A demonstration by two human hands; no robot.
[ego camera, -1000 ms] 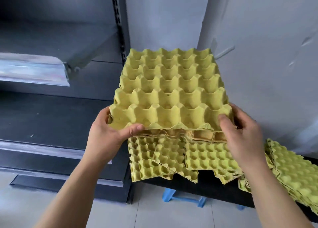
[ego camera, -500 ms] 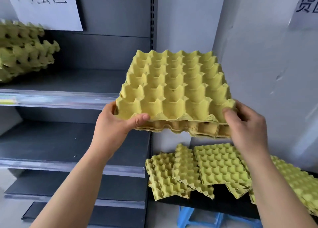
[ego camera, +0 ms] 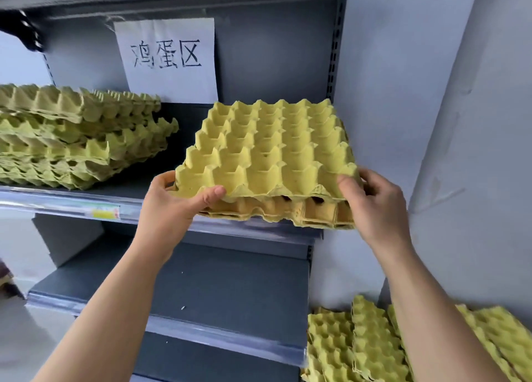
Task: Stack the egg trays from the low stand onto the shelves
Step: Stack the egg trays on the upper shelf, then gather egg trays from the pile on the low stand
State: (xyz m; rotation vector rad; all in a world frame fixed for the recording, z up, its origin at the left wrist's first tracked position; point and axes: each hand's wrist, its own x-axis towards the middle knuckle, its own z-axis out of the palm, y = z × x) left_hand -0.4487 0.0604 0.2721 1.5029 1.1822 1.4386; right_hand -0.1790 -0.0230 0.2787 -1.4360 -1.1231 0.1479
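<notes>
A small stack of yellow egg trays [ego camera: 273,157] is held level in front of the upper shelf [ego camera: 57,206], over its bare right part. My left hand [ego camera: 175,206] grips the stack's near left corner, thumb on top. At the near right corner, my right hand [ego camera: 374,206] grips it the same way. A tall pile of egg trays [ego camera: 77,139] lies on the left of that shelf. More loose trays [ego camera: 359,344] lie at the bottom right; what they rest on is hidden.
A white paper sign [ego camera: 167,59] with handwriting hangs on the shelf's back panel. A lower dark shelf [ego camera: 218,292] juts out under my arms. A grey wall [ego camera: 460,122] stands close on the right, beside the shelf's upright post [ego camera: 334,50].
Both hands have lifted the stack up from above the loose trays and carried it left to the level of the upper shelf. My view has swung upward, bringing the sign and shelf pile into sight.
</notes>
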